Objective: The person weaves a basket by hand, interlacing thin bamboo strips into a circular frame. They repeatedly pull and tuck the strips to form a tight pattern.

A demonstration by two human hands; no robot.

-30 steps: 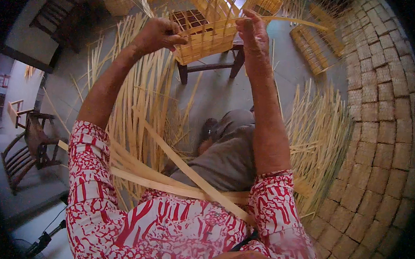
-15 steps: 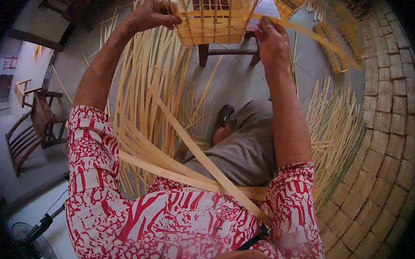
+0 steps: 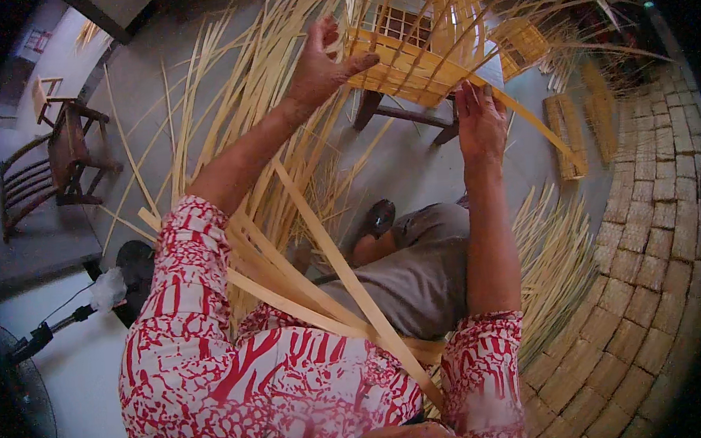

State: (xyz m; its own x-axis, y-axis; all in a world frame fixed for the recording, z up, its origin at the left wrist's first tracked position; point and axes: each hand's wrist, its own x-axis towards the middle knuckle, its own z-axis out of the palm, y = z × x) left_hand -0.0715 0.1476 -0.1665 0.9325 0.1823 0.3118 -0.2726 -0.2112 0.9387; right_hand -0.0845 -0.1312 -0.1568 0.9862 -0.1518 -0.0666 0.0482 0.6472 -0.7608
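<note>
A yellow woven bamboo basket [image 3: 402, 69], with upright splints rising from its sides, rests on a dark wooden stool [image 3: 408, 113] ahead of me. A flat bamboo strip [image 3: 542, 128] runs along its near wall, and its loose end sticks out past the right corner. My left hand [image 3: 323, 66] is open at the left corner, fingers apart and raised, thumb stretched toward the wall. At the right corner, my right hand [image 3: 482, 125] has its fingers together against the strip; its thumb is hard to make out. Several wide bamboo strips [image 3: 345, 275] lie across my lap.
Long bamboo splints [image 3: 226, 106] cover the floor at the left, and a pile of thinner ones [image 3: 554, 248] lies at the right. Another woven basket [image 3: 520, 45] sits behind. Stacked woven pieces [image 3: 623, 284] line the right side. A wooden chair [image 3: 70, 154] and a fan [image 3: 26, 379] stand at left.
My left hand has come off the strip and its fingers have spread. My right hand is now at the basket's right corner. The view has shifted, and the basket appears tilted and farther right.
</note>
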